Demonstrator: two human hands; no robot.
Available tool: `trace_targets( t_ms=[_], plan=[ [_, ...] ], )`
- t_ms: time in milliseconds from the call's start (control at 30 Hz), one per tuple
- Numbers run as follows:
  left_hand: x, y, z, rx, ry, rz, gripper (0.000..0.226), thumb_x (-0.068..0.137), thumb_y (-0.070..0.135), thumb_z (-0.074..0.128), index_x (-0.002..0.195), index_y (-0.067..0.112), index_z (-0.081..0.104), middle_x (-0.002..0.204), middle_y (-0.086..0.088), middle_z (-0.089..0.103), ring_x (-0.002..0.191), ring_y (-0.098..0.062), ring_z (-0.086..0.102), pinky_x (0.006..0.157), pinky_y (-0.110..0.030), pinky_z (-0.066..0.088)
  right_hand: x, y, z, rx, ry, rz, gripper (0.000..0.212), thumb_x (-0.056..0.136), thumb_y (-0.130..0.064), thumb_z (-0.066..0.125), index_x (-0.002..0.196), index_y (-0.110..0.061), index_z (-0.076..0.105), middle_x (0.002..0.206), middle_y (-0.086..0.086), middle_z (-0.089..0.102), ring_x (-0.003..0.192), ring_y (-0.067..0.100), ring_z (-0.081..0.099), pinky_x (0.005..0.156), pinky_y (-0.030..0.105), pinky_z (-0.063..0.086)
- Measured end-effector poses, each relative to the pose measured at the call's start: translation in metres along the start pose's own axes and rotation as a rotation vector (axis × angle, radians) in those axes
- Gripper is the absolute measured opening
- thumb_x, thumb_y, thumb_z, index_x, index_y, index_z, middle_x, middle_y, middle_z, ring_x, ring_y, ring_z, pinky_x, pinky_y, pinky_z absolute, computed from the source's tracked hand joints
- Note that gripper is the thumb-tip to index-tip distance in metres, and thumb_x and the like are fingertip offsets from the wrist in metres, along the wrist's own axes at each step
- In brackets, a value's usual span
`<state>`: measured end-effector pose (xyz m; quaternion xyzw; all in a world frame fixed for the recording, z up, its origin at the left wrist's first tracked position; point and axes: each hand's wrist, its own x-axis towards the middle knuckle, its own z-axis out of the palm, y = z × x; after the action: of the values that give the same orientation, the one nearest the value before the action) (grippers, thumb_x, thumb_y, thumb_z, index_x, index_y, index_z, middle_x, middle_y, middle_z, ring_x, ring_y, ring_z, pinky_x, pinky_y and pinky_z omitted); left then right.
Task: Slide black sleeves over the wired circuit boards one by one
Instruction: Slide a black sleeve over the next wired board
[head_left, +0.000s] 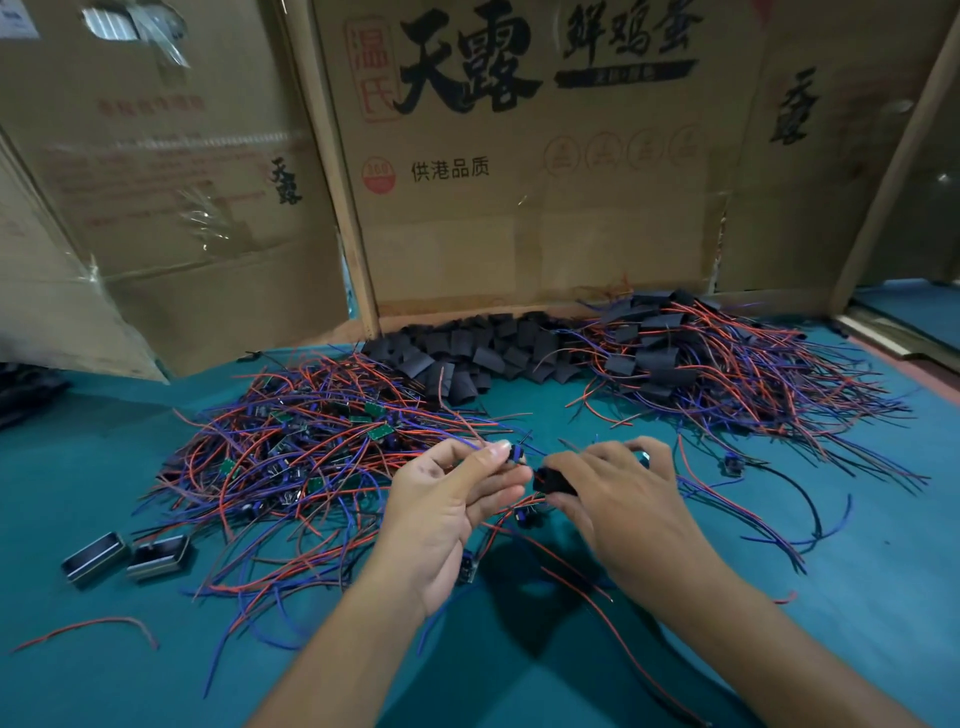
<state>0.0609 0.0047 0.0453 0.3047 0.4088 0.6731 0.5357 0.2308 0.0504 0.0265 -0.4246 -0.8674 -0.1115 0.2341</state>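
Head view: left hand (457, 499) pinches wired board (515, 453), right hand (613, 493) grips black sleeve (553, 480) just beside it, lined up for sliding on.

Loose black tube sleeves (467, 348) heaped at back; bare wired green circuit boards (311, 457) front-left; red-and-blue-wired sleeved boards (727, 364) right.

- A small assembly workshop: a green counter (779, 597) walled with flattened cardboard boxes (519, 208).
- Heaps of wired circuit boards (311, 447) at 10 o'clock, black sleeves (467, 353) at 12.
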Motion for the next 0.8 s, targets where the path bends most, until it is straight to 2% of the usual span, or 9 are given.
trace_targets(
  t_ms=[100,167,233,300,400,533,800],
  plan=[
    [0.001,-0.004,0.002,0.010,0.011,0.011,0.017,0.065,0.014,0.080,0.068,0.013,0.064,0.078,-0.014,0.069,0.077,-0.027,0.074,0.061,-0.024,0.058,-0.001,0.002,0.004,-0.017,-0.056,0.024,0.021,0.098,-0.041,0.048,0.111,-0.027,0.056,0.099,-0.011,0.066,0.109,0.016,0.058,0.103,0.040,0.019],
    [0.002,-0.007,0.002,0.025,0.030,0.004,0.016,0.063,0.016,0.081,0.066,0.016,0.066,0.076,-0.010,0.066,0.069,-0.020,0.070,0.060,-0.023,0.058,0.000,0.004,0.004,0.041,-0.092,0.030,0.025,0.101,-0.041,0.040,0.119,-0.027,0.049,0.104,-0.009,0.061,0.108,0.018,0.055,0.102,0.038,0.022],
    [0.002,-0.009,0.002,0.040,0.053,-0.018,0.017,0.063,0.018,0.083,0.065,0.016,0.066,0.072,-0.006,0.063,0.060,-0.015,0.064,0.058,-0.022,0.056,0.002,0.003,0.000,0.156,-0.122,0.030,0.028,0.101,-0.039,0.042,0.123,-0.023,0.047,0.107,-0.004,0.060,0.103,0.023,0.055,0.091,0.036,0.034],
    [0.001,-0.012,0.002,0.022,0.055,-0.043,0.018,0.065,0.017,0.082,0.069,0.013,0.064,0.070,-0.006,0.062,0.057,-0.014,0.062,0.057,-0.022,0.056,0.003,-0.001,-0.003,0.253,-0.140,0.036,0.031,0.101,-0.036,0.044,0.128,-0.022,0.044,0.114,-0.001,0.057,0.105,0.024,0.052,0.084,0.035,0.039],
    [-0.001,-0.015,0.006,0.024,0.033,-0.070,0.013,0.067,0.014,0.080,0.067,0.012,0.067,0.072,-0.010,0.065,0.057,-0.015,0.063,0.056,-0.022,0.055,0.003,-0.006,-0.006,0.308,-0.121,0.015,0.032,0.100,-0.032,0.047,0.129,-0.019,0.046,0.115,0.000,0.058,0.107,0.023,0.053,0.082,0.030,0.037],
    [-0.001,-0.017,0.007,0.054,0.044,-0.061,0.018,0.065,0.014,0.080,0.072,0.008,0.064,0.067,-0.008,0.063,0.054,-0.015,0.060,0.054,-0.021,0.054,0.005,-0.008,-0.010,0.351,-0.129,0.024,0.033,0.099,-0.028,0.051,0.129,-0.015,0.049,0.117,0.003,0.059,0.108,0.026,0.054,0.084,0.032,0.039],
    [0.000,-0.017,0.005,0.060,0.071,-0.109,0.022,0.064,0.018,0.081,0.071,0.011,0.060,0.062,-0.006,0.062,0.050,-0.016,0.060,0.051,-0.022,0.053,0.003,-0.008,-0.007,0.368,-0.108,0.021,0.032,0.098,-0.025,0.055,0.126,-0.011,0.051,0.115,0.004,0.060,0.107,0.026,0.055,0.085,0.032,0.040]
  ],
)
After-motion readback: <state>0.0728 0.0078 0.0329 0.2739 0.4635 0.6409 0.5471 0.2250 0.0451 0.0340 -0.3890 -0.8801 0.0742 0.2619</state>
